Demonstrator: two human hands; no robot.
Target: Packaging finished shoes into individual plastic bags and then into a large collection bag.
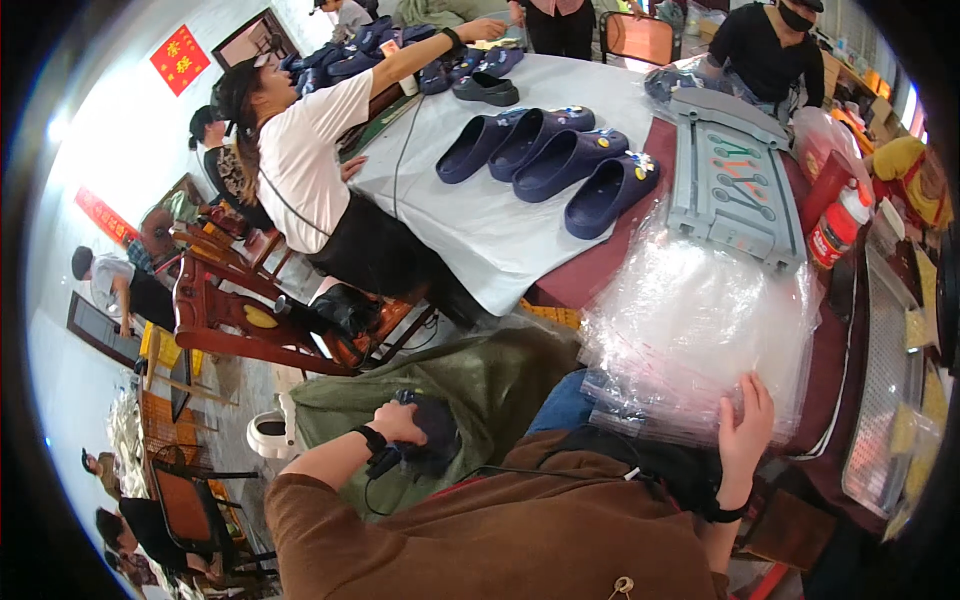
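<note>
On the left, my left hand (402,422) is closed on a dark navy bundle (432,445) lying on green cloth (510,375); its exact kind is hard to make out. My right hand (748,415), fingers stretched out, rests on the near right edge of a stack of clear plastic bags (690,320). Beyond the bags, on a white sheet, stand several navy clogs (555,160) in a row with small charms on them. A grey plastic folding stool (740,180) lies at the far side of the bag stack.
A co-worker in a white shirt (315,160) reaches over the table at left, near a pile of navy clogs (350,60). Another person in black (765,50) sits opposite. A red-labelled bottle (840,225) stands at right. Wooden chairs (235,315) and a white clog (268,437) are at left.
</note>
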